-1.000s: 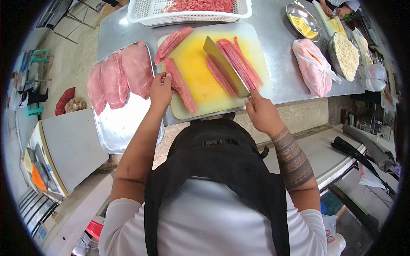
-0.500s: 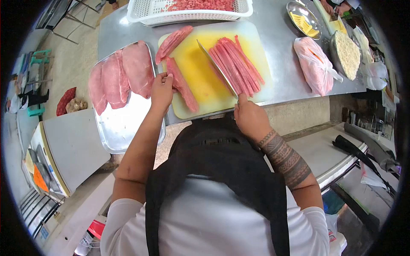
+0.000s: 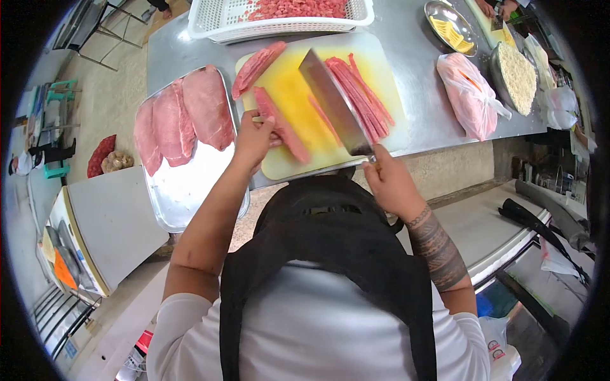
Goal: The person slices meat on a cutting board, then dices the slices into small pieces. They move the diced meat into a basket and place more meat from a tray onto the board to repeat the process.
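My right hand [image 3: 389, 176] is closed round the handle of a broad cleaver [image 3: 335, 101], its blade tilted over the yellow and white cutting board [image 3: 298, 70]. Several long meat strips [image 3: 363, 95] lie bundled just right of the blade, and one thin strip [image 3: 325, 120] lies apart to its left. At the board's left edge my left hand [image 3: 257, 136] has its fingers closed on a thick meat slab [image 3: 281, 124]. Another meat piece [image 3: 258, 66] rests above it, on the upper left of the board.
Large meat slabs [image 3: 206, 108] lie in a metal tray [image 3: 166, 206] at left. A white basket [image 3: 286, 27] holds meat pieces behind the board. At right are a tied plastic bag [image 3: 467, 95] and bowls of yellow slices [image 3: 452, 35] and crumbs [image 3: 516, 79]. Another person's hands [image 3: 501, 9] show top right.
The cleaver has shifted and tilted flatter, showing its broad face. A thin strip now lies apart on its left. My left hand and the thick slab have moved slightly right.
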Demonstrator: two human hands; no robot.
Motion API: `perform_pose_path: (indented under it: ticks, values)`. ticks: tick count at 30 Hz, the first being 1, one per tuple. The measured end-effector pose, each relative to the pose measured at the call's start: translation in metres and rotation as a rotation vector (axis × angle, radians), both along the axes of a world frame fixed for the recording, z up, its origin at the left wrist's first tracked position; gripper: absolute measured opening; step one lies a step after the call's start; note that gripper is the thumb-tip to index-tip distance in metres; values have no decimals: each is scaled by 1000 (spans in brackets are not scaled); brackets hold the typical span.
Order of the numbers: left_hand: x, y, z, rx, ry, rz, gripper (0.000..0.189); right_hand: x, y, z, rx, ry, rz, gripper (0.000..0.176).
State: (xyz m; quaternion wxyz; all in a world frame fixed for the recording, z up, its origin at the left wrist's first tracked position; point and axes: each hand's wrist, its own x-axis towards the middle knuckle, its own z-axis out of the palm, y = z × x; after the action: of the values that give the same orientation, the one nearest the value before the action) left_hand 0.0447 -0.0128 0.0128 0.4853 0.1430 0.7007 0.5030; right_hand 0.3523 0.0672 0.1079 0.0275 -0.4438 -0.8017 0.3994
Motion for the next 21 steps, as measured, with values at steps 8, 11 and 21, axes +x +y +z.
perform_pose_path:
  ticks: [8, 11, 21]
  values:
    - [52, 58, -16, 46, -28, -62, 49, -17, -11, -26, 150, -151, 28, 24]
    - [54, 63, -16, 31, 8, -137, 52, -14, -4, -28, 170, -164, 24, 24]
    - [12, 56, -1, 355, 1030, -578, 65, -7, 0, -38, 121, -116, 35, 25]
